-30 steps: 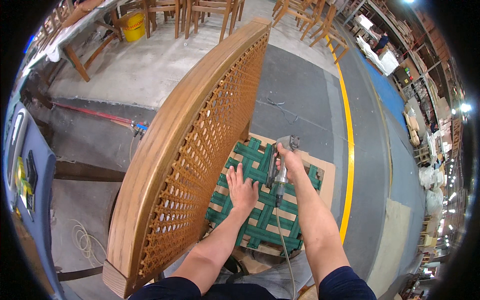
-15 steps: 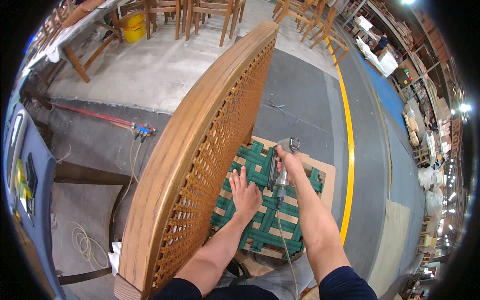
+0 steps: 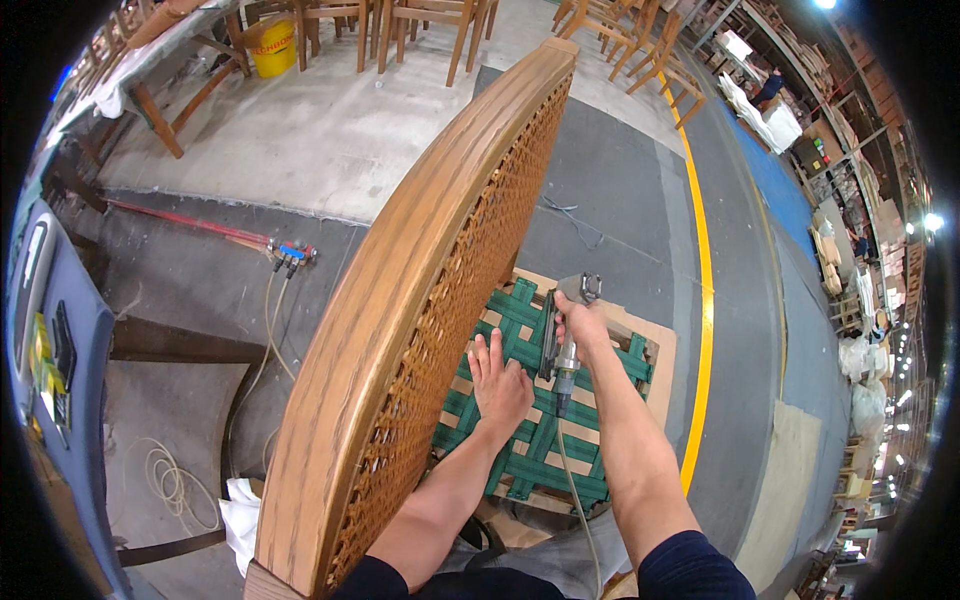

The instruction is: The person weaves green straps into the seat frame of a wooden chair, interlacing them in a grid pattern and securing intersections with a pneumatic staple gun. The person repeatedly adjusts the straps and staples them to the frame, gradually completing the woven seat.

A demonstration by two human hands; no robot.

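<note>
Two hands at work over green webbing point(image 3: 545, 400) stretched on a wooden seat frame point(image 3: 660, 365). Left hand point(image 3: 497, 385) lies flat on the webbing, fingers spread, gripping nothing. Right hand point(image 3: 580, 325), at 1 o'clock from the left, is clamped on a stapler point(image 3: 558, 340) pointed down at the webbing. Cane chair back point(image 3: 420, 330) stands at 9 o'clock of the hands, upright.

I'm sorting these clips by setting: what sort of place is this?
Most likely a furniture workshop or factory: unfinished wooden chairs stand on the concrete floor, a curved wooden cane-panel chair back stands upright, and the right hand holds a hose-fed pneumatic stapler over green woven seat webbing.
</note>
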